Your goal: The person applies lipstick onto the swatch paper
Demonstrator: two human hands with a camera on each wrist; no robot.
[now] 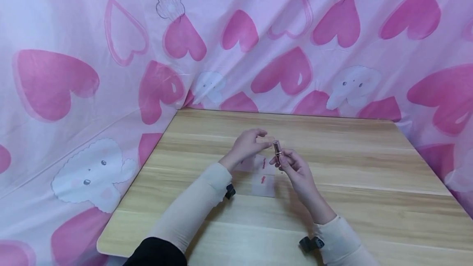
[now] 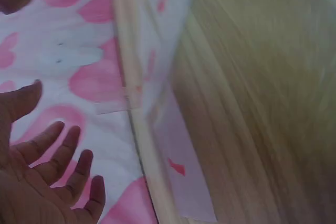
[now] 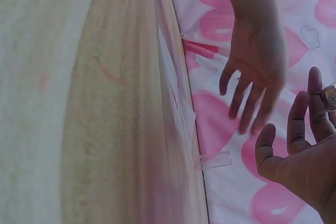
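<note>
In the head view my right hand [image 1: 297,171] pinches a shiny rose-gold lipstick tube [image 1: 277,149] between thumb and fingers, its top end pointing up. Beside the tube is my left hand [image 1: 249,145], with fingers loosely bent and holding nothing. The left wrist view shows this left hand [image 2: 50,182] spread, palm showing. At the right edge of the right wrist view, the end of the lipstick tube [image 3: 329,98] shows by the fingers of my right hand [image 3: 304,166]. Thin whitish sheets with red marks [image 1: 264,188] lie on the table below the hands.
A light wood-grain table [image 1: 369,167] spreads under both arms. Pink-and-white heart-print cloth [image 1: 122,32] hangs behind it and at its sides. A small clear plastic piece [image 3: 216,160] shows near the tabletop in the right wrist view.
</note>
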